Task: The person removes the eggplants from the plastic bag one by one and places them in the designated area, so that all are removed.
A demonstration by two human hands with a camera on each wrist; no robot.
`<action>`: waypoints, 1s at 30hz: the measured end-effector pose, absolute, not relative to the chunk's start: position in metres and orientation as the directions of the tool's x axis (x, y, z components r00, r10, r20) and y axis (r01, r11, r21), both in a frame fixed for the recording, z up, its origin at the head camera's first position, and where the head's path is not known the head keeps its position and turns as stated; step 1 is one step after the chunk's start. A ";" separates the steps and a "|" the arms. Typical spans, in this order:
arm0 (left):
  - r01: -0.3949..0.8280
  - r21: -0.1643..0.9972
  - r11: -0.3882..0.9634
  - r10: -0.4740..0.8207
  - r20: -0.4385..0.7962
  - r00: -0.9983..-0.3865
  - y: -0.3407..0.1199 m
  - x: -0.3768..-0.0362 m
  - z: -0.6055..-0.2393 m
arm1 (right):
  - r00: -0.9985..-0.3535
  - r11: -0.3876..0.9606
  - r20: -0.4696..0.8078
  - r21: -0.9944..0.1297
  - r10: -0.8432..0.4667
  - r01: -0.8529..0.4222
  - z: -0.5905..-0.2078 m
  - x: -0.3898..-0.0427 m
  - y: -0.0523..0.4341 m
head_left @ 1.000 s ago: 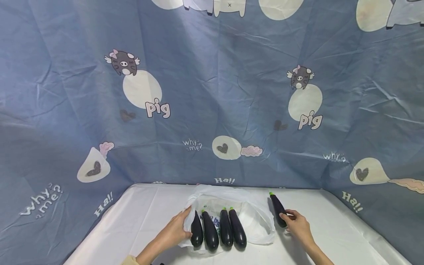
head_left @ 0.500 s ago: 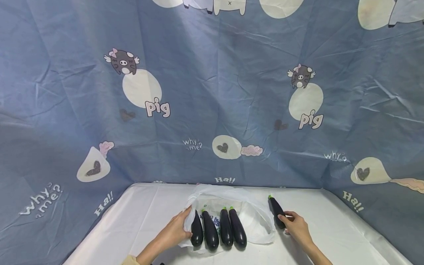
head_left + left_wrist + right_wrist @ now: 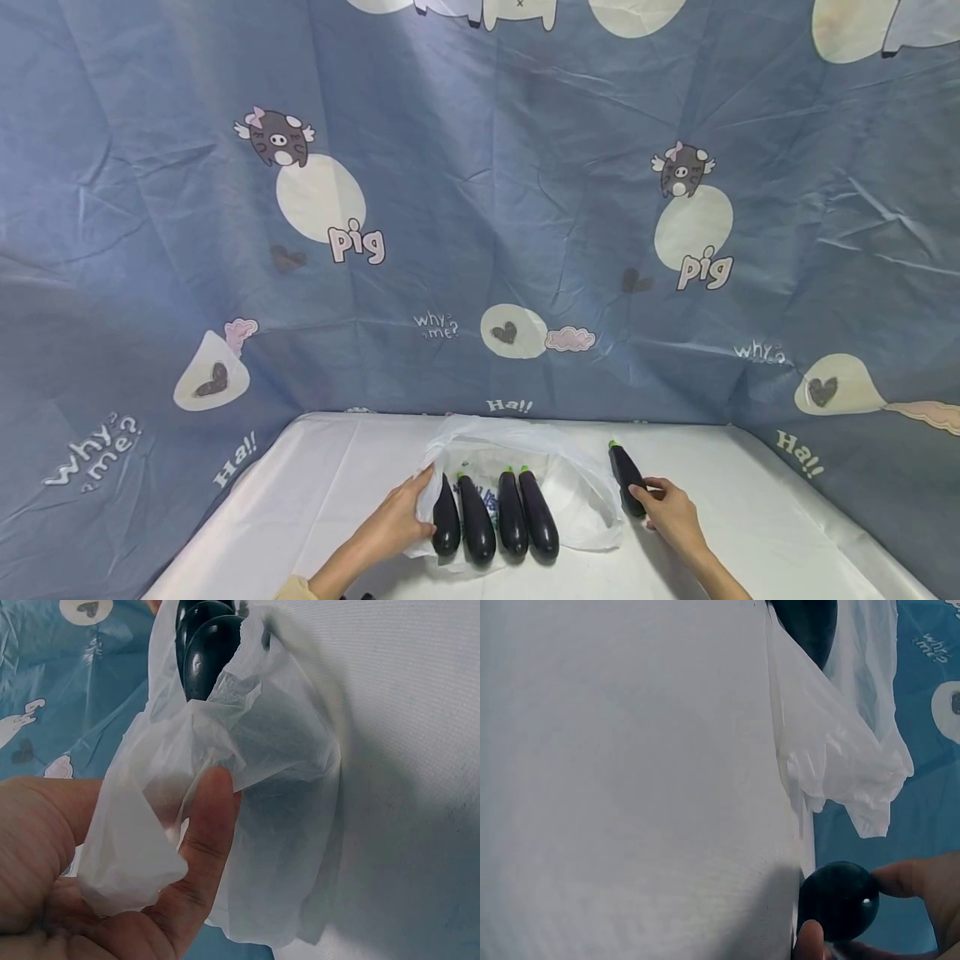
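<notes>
My left hand (image 3: 396,518) grips the left edge of a white plastic bag (image 3: 588,508); the left wrist view shows the bag's film (image 3: 135,855) between thumb and fingers. Inside the bag's mouth several dark eggplants (image 3: 476,525) lie side by side, green stem ends pointing away from me. To the right of the bag, my right hand (image 3: 673,517) holds another eggplant (image 3: 624,475) near its rounded end, thumb on one side and fingers on the other. Its green stem points to the far side. The right wrist view shows that eggplant's round end (image 3: 840,900) between the fingers, close to the white surface.
A white-covered table (image 3: 337,467) carries everything. Behind it hangs a blue curtain (image 3: 420,275) printed with pigs and words, which also runs along both sides. A small dark object (image 3: 367,597) shows at the bottom edge near my left forearm.
The held eggplant and my right hand have shifted slightly left and toward me, mostly in the first half second. My left hand stays on the bag, and the eggplants inside have not moved.
</notes>
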State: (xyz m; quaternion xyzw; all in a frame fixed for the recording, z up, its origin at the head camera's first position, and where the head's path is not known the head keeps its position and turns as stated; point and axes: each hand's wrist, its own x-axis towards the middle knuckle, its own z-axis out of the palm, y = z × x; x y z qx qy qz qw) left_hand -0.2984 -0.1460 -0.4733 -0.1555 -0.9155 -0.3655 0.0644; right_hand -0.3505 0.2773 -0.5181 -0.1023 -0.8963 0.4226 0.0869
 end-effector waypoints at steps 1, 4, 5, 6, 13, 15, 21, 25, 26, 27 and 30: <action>0.332 0.648 0.685 0.238 0.232 -0.943 -0.146 -0.298 -0.473 | -0.963 0.629 0.075 -0.769 0.259 0.109 -0.518 -0.351 0.278; 0.334 0.646 0.686 0.237 0.235 -0.943 -0.146 -0.298 -0.472 | -0.960 0.668 0.096 -0.736 0.264 0.110 -0.517 -0.351 0.278; 0.334 0.645 0.687 0.237 0.236 -0.942 -0.146 -0.297 -0.472 | -0.959 0.677 0.098 -0.727 0.266 0.113 -0.517 -0.351 0.278; 0.334 0.645 0.687 0.236 0.237 -0.942 -0.145 -0.297 -0.472 | -0.958 0.685 0.100 -0.719 0.268 0.117 -0.517 -0.351 0.279; 0.341 0.639 0.689 0.242 0.241 -0.940 -0.145 -0.296 -0.471 | -0.956 0.688 0.097 -0.714 0.276 0.127 -0.517 -0.349 0.281; 0.339 0.641 0.689 0.242 0.237 -0.941 -0.145 -0.296 -0.471 | -0.955 0.688 0.098 -0.714 0.280 0.129 -0.517 -0.349 0.282; 0.333 0.655 0.678 0.248 0.222 -0.943 -0.145 -0.296 -0.472 | -0.954 0.687 0.091 -0.714 0.285 0.137 -0.517 -0.348 0.282; 0.334 0.648 0.684 0.245 0.227 -0.943 -0.145 -0.297 -0.472 | -0.954 0.689 0.097 -0.713 0.284 0.132 -0.517 -0.349 0.282; 0.334 0.645 0.687 0.244 0.229 -0.943 -0.145 -0.297 -0.472 | -0.954 0.690 0.098 -0.712 0.284 0.132 -0.517 -0.348 0.282; 0.335 0.642 0.689 0.242 0.232 -0.942 -0.145 -0.296 -0.471 | -0.954 0.690 0.099 -0.712 0.284 0.131 -0.517 -0.348 0.282; 0.336 0.638 0.693 0.241 0.234 -0.942 -0.145 -0.295 -0.471 | -0.956 0.688 0.099 -0.715 0.276 0.124 -0.517 -0.348 0.283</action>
